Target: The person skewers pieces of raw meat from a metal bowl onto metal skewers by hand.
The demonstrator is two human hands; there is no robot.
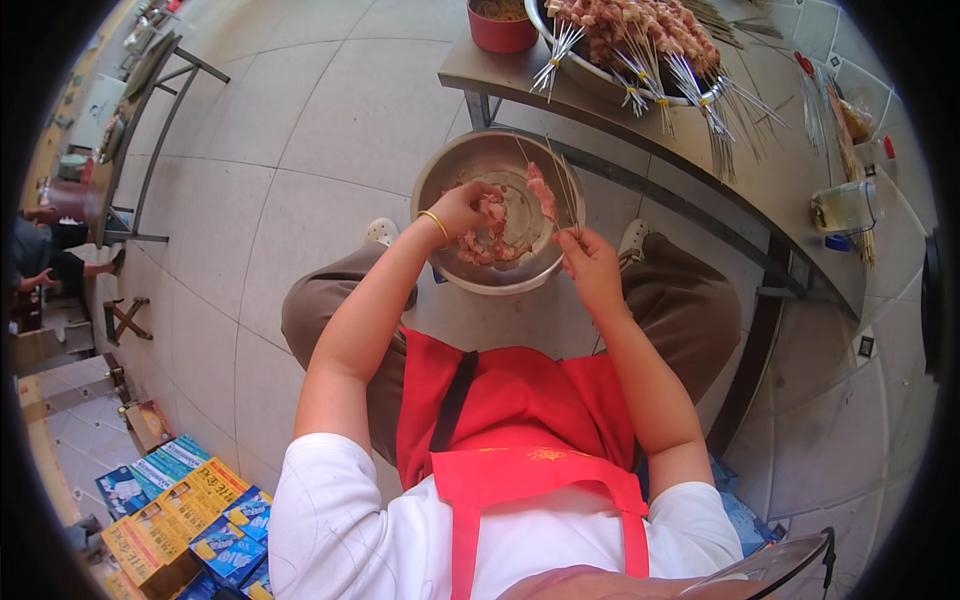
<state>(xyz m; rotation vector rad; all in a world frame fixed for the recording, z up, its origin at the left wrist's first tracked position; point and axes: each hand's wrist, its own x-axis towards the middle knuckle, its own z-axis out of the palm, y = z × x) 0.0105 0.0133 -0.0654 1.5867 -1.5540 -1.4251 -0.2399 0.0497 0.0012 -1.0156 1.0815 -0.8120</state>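
Observation:
A round metal basin (450,161) stands between my knees with raw meat pieces (487,244) in its left and lower part. My left hand (466,208) reaches over the basin's left side, its fingers closed on a piece of raw meat (492,208). At the basin's right rim, my right hand (589,262) grips several thin metal skewers (564,176) near their lower ends. One of these skewers carries a row of threaded raw meat (541,192); the others look bare. Their points lean up over the basin.
A metal table (750,142) runs along the right, bearing a large bowl of meat skewers (645,37), a red pot (501,28), loose skewers (814,112) and a plastic container (844,206). Cartons (176,525) are stacked at the lower left. Another person (45,247) sits at far left.

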